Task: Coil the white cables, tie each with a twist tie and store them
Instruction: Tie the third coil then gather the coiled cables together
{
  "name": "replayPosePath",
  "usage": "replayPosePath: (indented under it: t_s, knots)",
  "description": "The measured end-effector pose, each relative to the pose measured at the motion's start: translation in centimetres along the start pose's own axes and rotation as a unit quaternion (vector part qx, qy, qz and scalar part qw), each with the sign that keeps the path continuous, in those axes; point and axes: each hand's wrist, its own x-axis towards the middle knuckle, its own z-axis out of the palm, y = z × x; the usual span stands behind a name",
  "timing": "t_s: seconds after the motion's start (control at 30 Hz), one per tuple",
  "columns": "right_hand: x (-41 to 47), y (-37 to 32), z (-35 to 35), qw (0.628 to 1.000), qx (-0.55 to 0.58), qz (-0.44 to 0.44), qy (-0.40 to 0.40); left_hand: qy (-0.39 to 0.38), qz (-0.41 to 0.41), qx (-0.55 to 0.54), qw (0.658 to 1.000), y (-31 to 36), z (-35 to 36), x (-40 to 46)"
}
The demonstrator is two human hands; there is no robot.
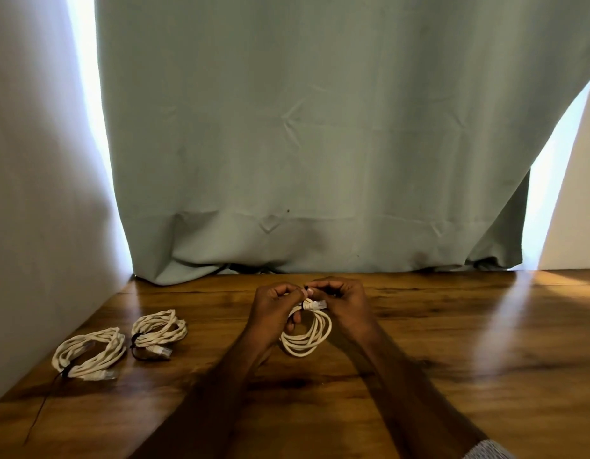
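Note:
A coiled white cable (306, 339) hangs just above the wooden table (452, 342) at the centre, held up by both hands. My left hand (274, 308) grips the top of the coil, its fingers curled through the loop. My right hand (341, 298) pinches a dark twist tie (306, 288) at the top of the coil, beside the cable's plug (315, 305). Two other white coils lie at the left, each bound with a dark tie: one nearer the middle (159, 331), one at the far left (90, 354).
A grey-green curtain (320, 144) hangs along the table's far edge. A white wall (29, 193) borders the left side. A thin dark tie end (38, 415) trails from the far-left coil toward the front edge.

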Motion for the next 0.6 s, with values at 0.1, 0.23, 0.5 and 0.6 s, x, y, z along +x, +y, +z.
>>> replayPosePath:
  t_s: [0.1,0.23,0.5,0.6]
  knots:
    - [0.07,0.04,-0.3,1.0,-0.014,-0.001,-0.011,0.003,-0.014,0.002,1.0,-0.14,-0.13,0.01]
    - [0.21,0.13,-0.63,0.999,-0.01,0.016,-0.026,-0.004,-0.025,0.006,1.0,-0.04,-0.05,0.13]
    - [0.31,0.28,-0.98,0.998,-0.017,0.038,-0.053,-0.004,-0.04,0.014,0.999,-0.4,-0.22,0.38]
    - [0.49,0.2,-1.07,0.998,-0.03,0.037,-0.051,-0.014,-0.056,0.015,0.998,-0.61,-0.11,0.48]
